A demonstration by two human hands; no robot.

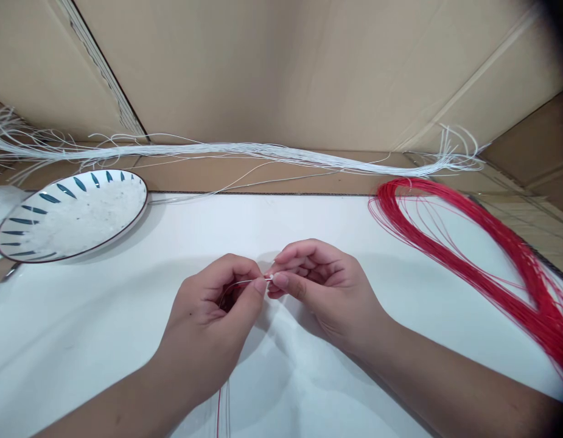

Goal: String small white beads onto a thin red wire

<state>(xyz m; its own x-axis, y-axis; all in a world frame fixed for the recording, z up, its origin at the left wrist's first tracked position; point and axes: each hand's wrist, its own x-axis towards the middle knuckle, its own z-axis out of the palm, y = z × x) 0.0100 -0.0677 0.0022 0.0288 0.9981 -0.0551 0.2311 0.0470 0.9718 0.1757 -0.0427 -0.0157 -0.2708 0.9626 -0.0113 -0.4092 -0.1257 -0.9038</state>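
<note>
My left hand (212,310) and my right hand (320,286) meet over the middle of the white table (126,316), fingertips touching. The left thumb and forefinger pinch a thin white cord (238,284) that curves back into the palm. The right fingers are curled and pinch a tiny white bead or cord end (271,277) at the same spot. Thin red and white strands (223,413) hang down below my left wrist toward the near edge.
A white plate with blue leaf marks (73,213) sits at the left. A long bundle of white cords (244,151) lies along the back on cardboard (281,67). A looped bundle of red cords (491,255) lies at the right.
</note>
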